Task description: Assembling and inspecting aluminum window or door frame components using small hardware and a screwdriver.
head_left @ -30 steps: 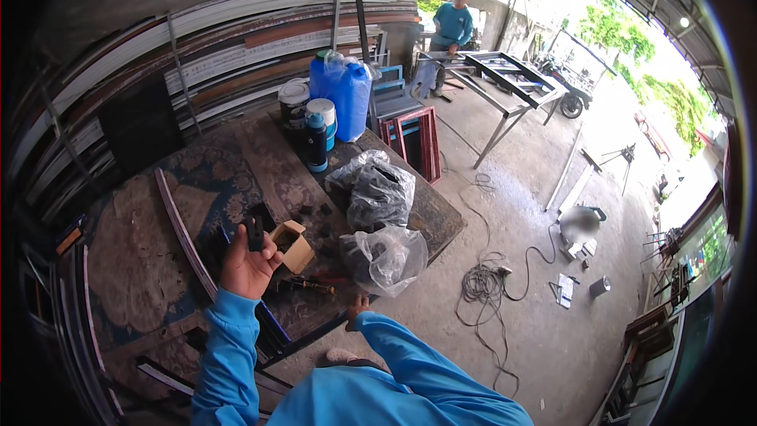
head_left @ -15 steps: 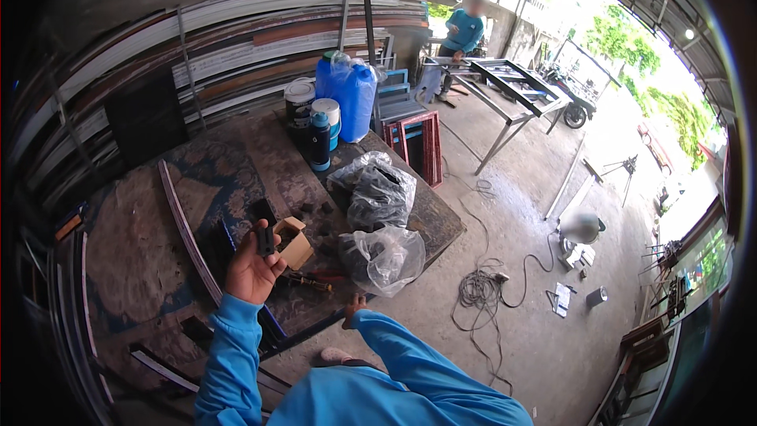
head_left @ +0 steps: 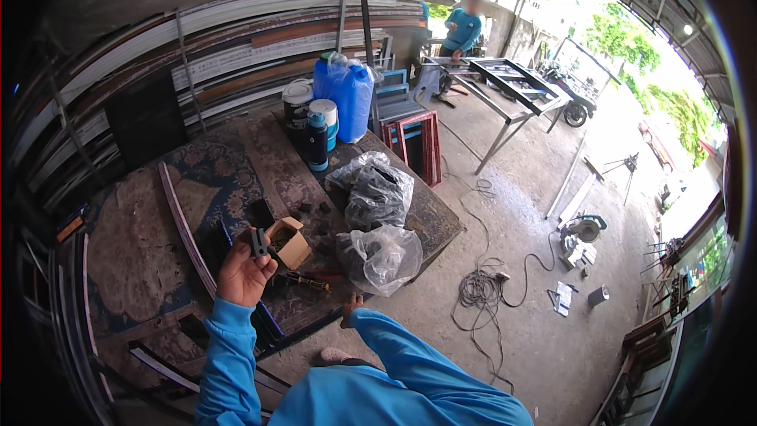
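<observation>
Between the thumb and fingers of my left hand (head_left: 243, 274) is a small dark plastic block (head_left: 259, 243) with a slot in it, raised above the table. Just right of it stands an open cardboard box (head_left: 293, 251) with small pieces inside, too small to name. A screwdriver (head_left: 314, 283) with an amber-and-black handle lies below the box. My right hand (head_left: 352, 308) rests at the table's near edge, its fingers stretched out and holding nothing I can see. Beyond its fingertips sits a clear plastic bag (head_left: 380, 260), with another bag (head_left: 374, 193) of dark items behind it.
On the worn, patterned table (head_left: 150, 244) lie long metal strips (head_left: 185, 229). Blue jugs (head_left: 352, 102), paint cans (head_left: 297, 104) and a dark bottle (head_left: 317, 142) stand at its far corner. A coiled cable (head_left: 481, 290) and a saw (head_left: 583, 229) are on the floor. Another person (head_left: 464, 30) stands by a metal frame.
My left hand has shifted slightly left and down, and the block in it is turned so its slotted end shows. My right hand stays at the table edge.
</observation>
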Demonstrator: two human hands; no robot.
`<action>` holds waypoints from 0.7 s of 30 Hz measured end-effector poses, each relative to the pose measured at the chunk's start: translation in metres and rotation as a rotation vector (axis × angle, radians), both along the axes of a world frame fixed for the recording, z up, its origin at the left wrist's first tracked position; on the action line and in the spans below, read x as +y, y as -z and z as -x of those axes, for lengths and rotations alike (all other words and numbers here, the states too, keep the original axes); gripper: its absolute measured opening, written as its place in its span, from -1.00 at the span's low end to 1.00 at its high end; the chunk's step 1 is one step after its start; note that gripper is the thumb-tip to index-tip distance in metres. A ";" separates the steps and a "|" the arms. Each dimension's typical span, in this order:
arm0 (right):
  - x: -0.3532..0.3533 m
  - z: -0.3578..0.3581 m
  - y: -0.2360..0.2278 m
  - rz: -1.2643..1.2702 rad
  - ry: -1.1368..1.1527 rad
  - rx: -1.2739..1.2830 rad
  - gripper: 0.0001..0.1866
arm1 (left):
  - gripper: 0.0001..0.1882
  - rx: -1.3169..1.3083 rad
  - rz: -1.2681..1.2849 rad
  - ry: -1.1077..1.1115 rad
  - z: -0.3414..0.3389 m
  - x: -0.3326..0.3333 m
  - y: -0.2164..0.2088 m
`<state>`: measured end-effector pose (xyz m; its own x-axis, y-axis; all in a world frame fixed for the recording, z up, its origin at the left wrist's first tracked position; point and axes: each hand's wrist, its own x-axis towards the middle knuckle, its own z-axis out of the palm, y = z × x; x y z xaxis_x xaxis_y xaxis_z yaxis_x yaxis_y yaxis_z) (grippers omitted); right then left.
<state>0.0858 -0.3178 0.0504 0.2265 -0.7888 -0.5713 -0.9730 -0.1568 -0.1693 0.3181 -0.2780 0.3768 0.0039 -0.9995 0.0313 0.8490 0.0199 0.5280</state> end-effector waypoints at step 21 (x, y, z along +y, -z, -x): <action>-0.002 0.000 -0.005 -0.053 0.015 -0.002 -0.03 | -0.74 0.025 0.086 -0.052 -0.014 0.012 0.015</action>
<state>0.0854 -0.3198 0.0558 0.2160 -0.7609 -0.6119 -0.9748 -0.1327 -0.1792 0.3325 -0.2659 0.3621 0.0575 -0.9916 0.1158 0.8587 0.1083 0.5008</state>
